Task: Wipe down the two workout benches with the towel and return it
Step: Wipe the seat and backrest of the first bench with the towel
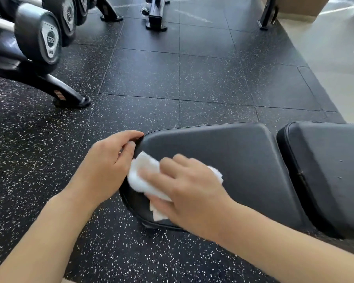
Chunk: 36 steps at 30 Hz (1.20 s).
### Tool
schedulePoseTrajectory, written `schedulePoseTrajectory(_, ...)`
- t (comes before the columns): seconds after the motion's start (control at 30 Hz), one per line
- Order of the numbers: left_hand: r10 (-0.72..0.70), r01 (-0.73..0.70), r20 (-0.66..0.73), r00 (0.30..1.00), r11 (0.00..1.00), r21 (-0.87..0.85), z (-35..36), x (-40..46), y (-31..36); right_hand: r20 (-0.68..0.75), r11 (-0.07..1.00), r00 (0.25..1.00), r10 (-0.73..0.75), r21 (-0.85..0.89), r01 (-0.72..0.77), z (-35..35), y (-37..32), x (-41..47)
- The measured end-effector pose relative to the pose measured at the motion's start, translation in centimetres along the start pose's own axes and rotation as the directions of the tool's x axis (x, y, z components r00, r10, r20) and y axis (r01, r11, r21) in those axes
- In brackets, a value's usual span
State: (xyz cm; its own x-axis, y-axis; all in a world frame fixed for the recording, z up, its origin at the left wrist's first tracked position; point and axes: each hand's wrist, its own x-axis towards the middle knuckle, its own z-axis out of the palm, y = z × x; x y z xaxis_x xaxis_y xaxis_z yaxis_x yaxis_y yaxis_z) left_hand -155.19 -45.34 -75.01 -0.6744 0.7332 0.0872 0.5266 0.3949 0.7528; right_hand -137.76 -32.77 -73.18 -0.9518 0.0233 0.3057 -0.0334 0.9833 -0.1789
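A black padded workout bench seat [233, 160] lies low in front of me, its narrow end pointing left. A second black pad [331, 164] sits just to its right, separated by a thin gap. My right hand [188, 193] presses a folded white towel [141, 176] flat on the seat's narrow left end. My left hand [108, 162] grips the seat's left edge, fingers curled over the rim, touching the towel's side. Part of the towel is hidden under my right palm.
A dumbbell rack [39, 37] with black dumbbells stands at the upper left, its foot [74, 99] reaching onto the speckled rubber floor [172, 78]. Another machine's base [155, 15] and a black leg [268, 15] stand at the far end. Pale floor [335, 58] runs along the right.
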Motion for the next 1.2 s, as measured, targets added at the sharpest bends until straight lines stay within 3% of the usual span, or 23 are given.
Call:
schedulePoseTrajectory(0.1, -0.02, 0.02, 0.0, 1.0, 1.0, 0.005, 0.1, 0.1, 0.2, 0.077, 0.999, 0.997, -0.027, 0.036, 0.024, -0.9, 2.5, 0.2)
schedulePoseTrajectory(0.17, -0.024, 0.024, 0.002, 1.0, 1.0, 0.008, 0.1, 0.0, 0.2, -0.011, 0.986, 0.986, 0.168, -0.01, -0.168, -1.9, 6.3, 0.9)
schedulePoseTrajectory(0.27, -0.025, 0.025, 0.015, 1.0, 1.0, -0.006, 0.0, -0.3, 0.2, -0.124, 0.881, 0.876, 0.465, -0.027, -0.472, -3.2, 11.5, 1.4)
schedulePoseTrajectory(0.33, -0.02, 0.021, 0.025, 0.999, 1.0, -0.01, 0.0, -0.4, 0.1, -0.127, 0.855, 0.852, 0.508, -0.04, -0.516, -3.0, 11.7, 1.5)
schedulePoseTrajectory(0.4, -0.01, 0.01, 0.022, 1.0, 1.0, 0.004, -0.2, -0.4, 0.0, -0.108, 0.891, 0.89, 0.443, -0.06, -0.45, -2.6, 8.9, 1.8)
schedulePoseTrajectory(0.5, -0.004, 0.004, 0.015, 1.0, 1.0, 0.009, -0.4, -0.1, -0.2, -0.063, 0.992, 0.991, 0.115, -0.05, -0.118, -1.1, 3.0, 1.3)
schedulePoseTrajectory(0.6, -0.009, 0.009, 0.024, 1.0, 1.0, -0.002, -0.4, 0.1, -0.3, 0.088, 0.994, 0.992, -0.086, 0.079, 0.079, -0.5, -0.1, 0.6)
schedulePoseTrajectory(0.67, -0.01, 0.01, 0.02, 1.0, 1.0, -0.011, -0.6, -0.1, -0.4, 0.09, 0.996, 0.994, -0.054, 0.069, 0.048, -0.6, 1.5, 1.2)
schedulePoseTrajectory(0.77, -0.026, 0.027, 0.04, 0.999, 0.999, -0.027, -0.6, -0.3, -0.4, 0.023, 0.976, 0.976, 0.215, 0.013, -0.215, -1.8, 5.5, 2.5)
schedulePoseTrajectory(0.87, -0.034, 0.036, 0.06, 0.998, 0.999, -0.034, -1.2, -0.8, -0.9, -0.008, 0.946, 0.946, 0.324, -0.014, -0.324, -1.4, 6.4, 3.8)
schedulePoseTrajectory(1.1, 0.0, 0.008, 0.182, 0.983, 0.999, -0.046, -3.2, -2.2, -2.2, 0.106, 0.997, 0.992, 0.062, 0.034, -0.066, 0.0, 0.1, 5.0)
schedulePoseTrajectory(1.2, 0.008, -0.001, 0.187, 0.982, 0.999, -0.036, -3.8, -2.3, -2.6, 0.167, 0.998, 0.985, 0.041, 0.05, -0.05, -0.1, 0.0, 5.0)
